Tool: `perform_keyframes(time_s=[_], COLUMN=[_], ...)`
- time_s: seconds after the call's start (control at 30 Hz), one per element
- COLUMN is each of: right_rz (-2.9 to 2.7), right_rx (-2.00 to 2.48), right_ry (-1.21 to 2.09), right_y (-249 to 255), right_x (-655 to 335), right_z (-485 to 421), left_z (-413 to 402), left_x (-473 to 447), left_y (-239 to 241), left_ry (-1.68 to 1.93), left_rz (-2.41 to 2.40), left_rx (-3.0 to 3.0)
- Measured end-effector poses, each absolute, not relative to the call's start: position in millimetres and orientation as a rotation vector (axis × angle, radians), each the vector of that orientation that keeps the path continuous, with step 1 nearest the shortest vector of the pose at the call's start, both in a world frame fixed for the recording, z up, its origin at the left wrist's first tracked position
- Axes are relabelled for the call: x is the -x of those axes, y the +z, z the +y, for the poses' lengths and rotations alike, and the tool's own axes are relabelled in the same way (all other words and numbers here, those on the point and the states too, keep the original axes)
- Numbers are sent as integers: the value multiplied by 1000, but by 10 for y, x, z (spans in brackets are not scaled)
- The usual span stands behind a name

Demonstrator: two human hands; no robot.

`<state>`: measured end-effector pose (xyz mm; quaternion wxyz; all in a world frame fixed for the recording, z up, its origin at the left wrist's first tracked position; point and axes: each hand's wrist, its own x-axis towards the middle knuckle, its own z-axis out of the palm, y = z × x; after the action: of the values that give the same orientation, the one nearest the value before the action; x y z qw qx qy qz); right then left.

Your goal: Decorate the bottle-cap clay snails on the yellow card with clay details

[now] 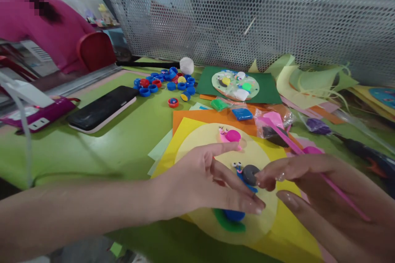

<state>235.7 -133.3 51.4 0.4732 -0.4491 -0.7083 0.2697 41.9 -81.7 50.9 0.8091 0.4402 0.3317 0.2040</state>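
Note:
My left hand [197, 185] reaches over a pale yellow paper circle [200, 139] on a yellow sheet [168, 156]. Its fingers are spread and hold nothing. A blue clay snail [239, 172] with a dark grey coiled shell [250, 174] lies on the circle; my right fingertips are at the shell's edge. A pink modelling tool [288, 140] runs through my right hand [327, 189], tucked behind the index finger. Above the left index finger sits a pink clay snail [231, 135]. Below the left fingers, a green and blue clay piece [230, 221] is partly hidden.
Blue and red bottle caps [152, 88], a white ball [187, 65] and a phone [103, 109] lie left. Behind are clay packets [242, 114] and a green card [205, 82] with a decorated circle. A glue gun [367, 156] lies right. Perforated metal [247, 16] rises behind; a person [52, 28] sits left.

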Motion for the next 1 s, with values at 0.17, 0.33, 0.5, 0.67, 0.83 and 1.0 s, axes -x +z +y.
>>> perform_keyframes(time_s=[0.17, 0.33, 0.5, 0.67, 0.83, 1.0], right_rz=[-1731, -1804, -1923, -1966, -1808, -1814], right_rx=[1086, 1047, 1102, 1241, 1219, 1222], right_ry=[643, 627, 626, 616, 702, 620], right_y=[511, 508, 525, 440, 371, 393], right_x=[-2354, -2382, -2426, -2360, -2278, -2249], right_z=[-1316, -1307, -1321, -1340, -1339, -1359], left_z=[-810, -805, -820, -885, -957, -1047], left_x=[-422, -414, -403, -431, -429, -408], left_y=[501, 535, 479, 451, 529, 593], left_ry=[461, 480, 488, 552, 554, 545], left_rz=[752, 702, 723, 626, 689, 608], left_rx=[-937, -866, -938, -924, -1002, -1089])
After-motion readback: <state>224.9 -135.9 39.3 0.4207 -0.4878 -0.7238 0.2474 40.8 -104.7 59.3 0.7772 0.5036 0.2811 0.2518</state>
